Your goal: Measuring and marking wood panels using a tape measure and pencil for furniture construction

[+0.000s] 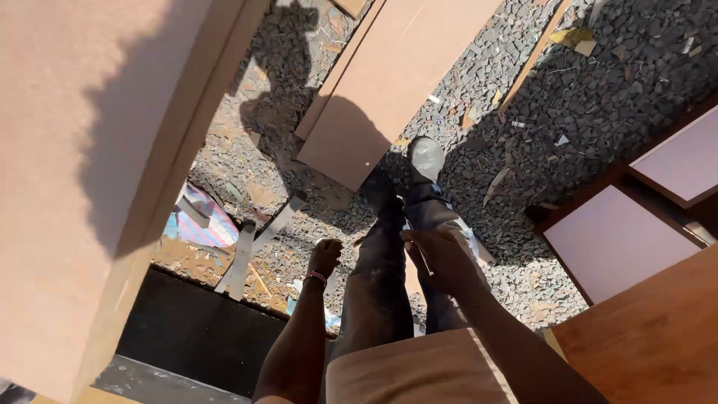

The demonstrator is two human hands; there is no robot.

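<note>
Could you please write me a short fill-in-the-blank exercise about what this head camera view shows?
1. The ground underfoot is covered in dark ____.
2. The left hand wears a beaded band on its ____.
3. The right hand holds a thin, pencil-like stick, while the left hand is curled ____.
4. A long brown board lies on the ground ahead of the person's ____.

Missing words: gravel; wrist; shut; shoe

A single head-worn camera looks steeply down from standing height along the person's own arms and legs to the gravel ground (598, 90) below, with boards crowding the frame's edges.
</note>
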